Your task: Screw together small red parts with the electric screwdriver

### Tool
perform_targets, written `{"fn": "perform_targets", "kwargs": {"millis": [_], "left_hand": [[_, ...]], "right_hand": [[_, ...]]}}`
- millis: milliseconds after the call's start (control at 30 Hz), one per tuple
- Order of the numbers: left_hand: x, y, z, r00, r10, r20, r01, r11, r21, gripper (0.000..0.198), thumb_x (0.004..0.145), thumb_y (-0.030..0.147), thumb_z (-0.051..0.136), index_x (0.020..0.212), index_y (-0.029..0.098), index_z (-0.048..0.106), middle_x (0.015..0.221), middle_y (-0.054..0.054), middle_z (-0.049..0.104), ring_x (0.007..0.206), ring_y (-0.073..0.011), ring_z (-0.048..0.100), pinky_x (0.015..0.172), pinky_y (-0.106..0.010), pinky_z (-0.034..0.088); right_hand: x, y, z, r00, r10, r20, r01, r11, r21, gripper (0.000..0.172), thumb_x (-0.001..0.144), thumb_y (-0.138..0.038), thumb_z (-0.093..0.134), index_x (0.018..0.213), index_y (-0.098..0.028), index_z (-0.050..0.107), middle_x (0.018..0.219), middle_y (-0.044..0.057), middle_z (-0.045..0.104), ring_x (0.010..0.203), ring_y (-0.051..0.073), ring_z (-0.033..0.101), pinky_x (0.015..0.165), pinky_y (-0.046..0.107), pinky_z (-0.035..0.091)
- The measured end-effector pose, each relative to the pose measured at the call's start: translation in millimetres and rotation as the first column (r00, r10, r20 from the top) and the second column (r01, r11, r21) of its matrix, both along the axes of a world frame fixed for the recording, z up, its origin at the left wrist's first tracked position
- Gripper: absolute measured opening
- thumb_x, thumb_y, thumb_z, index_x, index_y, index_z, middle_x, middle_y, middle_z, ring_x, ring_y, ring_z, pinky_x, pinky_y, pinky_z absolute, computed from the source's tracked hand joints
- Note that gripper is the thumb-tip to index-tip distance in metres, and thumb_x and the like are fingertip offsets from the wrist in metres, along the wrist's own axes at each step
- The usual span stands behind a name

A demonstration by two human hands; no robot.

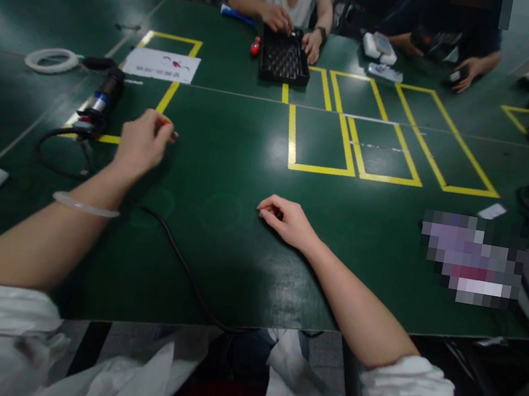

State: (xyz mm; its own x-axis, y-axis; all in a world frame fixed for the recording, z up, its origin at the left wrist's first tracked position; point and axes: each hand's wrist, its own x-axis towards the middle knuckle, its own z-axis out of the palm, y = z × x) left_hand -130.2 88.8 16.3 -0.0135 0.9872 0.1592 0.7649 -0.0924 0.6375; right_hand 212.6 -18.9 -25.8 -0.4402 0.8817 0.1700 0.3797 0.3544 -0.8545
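My left hand (142, 142) is raised over the left side of the green table (228, 172), its fingers pinched together. A small orange-red thing (168, 122) shows at the fingertips; its kind is too small to make out. Left of that hand lies a black and silver cylindrical tool (101, 100) with a blue band and a cable, beside the yellow tape outline. My right hand (288, 221) rests on the table near the middle, fingers loosely curled in, with nothing visible in them.
Across the table a person works over a black compartment tray (284, 69) beside a small red object (255, 46). Another person holds a dark device. A printed sheet (162, 65), a white ring (51, 60), yellow tape outlines (317, 168) and a black cable (178, 254) are on the table.
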Motion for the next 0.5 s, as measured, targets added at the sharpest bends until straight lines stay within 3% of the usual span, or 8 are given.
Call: {"fn": "perform_targets", "kwargs": {"millis": [100,233,300,367,500], "left_hand": [[62,-33,-3.1,0.948,-0.156,0.277,0.198,0.971,-0.130,0.035,0.097,0.032,0.048,0.120,0.008,0.059,0.091,-0.007,0.061,0.078,-0.0140,0.059,0.076,-0.029,0.049],[114,-79,-1.9,0.809,-0.371,0.455,0.494,0.849,-0.187,0.057,0.094,0.039,0.054,0.143,0.011,0.048,0.082,-0.004,0.060,0.074,-0.0150,0.058,0.072,-0.028,0.049],[124,-91,-3.8,0.744,-0.438,0.504,0.597,0.775,-0.208,0.067,0.094,0.040,0.055,0.152,0.012,0.037,0.077,-0.001,0.058,0.072,-0.0148,0.057,0.070,-0.027,0.048],[127,-96,-7.5,0.688,-0.478,0.546,0.666,0.715,-0.214,0.071,0.095,0.039,0.054,0.155,0.012,0.031,0.073,0.000,0.055,0.070,-0.0142,0.055,0.068,-0.026,0.047],[126,-96,-14.0,0.650,-0.489,0.582,0.704,0.677,-0.217,0.072,0.096,0.038,0.054,0.157,0.012,0.027,0.073,0.001,0.053,0.069,-0.0136,0.054,0.068,-0.026,0.046]], "right_hand": [[1,1,-2.6,0.997,0.009,-0.081,-0.013,0.999,-0.043,0.015,0.091,-0.025,0.057,0.104,-0.019,0.062,0.082,0.000,0.066,0.070,0.012,0.057,0.069,0.025,0.043],[0,0,-3.4,0.972,0.030,-0.235,-0.057,0.992,-0.109,0.041,0.089,-0.033,0.064,0.125,-0.021,0.051,0.087,-0.001,0.065,0.069,0.011,0.055,0.066,0.023,0.044],[0,-1,-1.9,0.961,0.078,-0.266,-0.113,0.986,-0.122,0.042,0.088,-0.036,0.065,0.125,-0.021,0.051,0.088,-0.001,0.065,0.070,0.011,0.055,0.065,0.024,0.044],[-1,-3,-0.3,0.956,0.120,-0.268,-0.155,0.981,-0.112,0.030,0.091,-0.035,0.063,0.116,-0.020,0.056,0.087,0.000,0.064,0.071,0.011,0.056,0.066,0.024,0.045],[-2,-4,-0.5,0.954,0.129,-0.272,-0.167,0.978,-0.122,0.025,0.090,-0.034,0.064,0.110,-0.019,0.057,0.086,-0.001,0.065,0.070,0.011,0.056,0.066,0.024,0.045]]}}
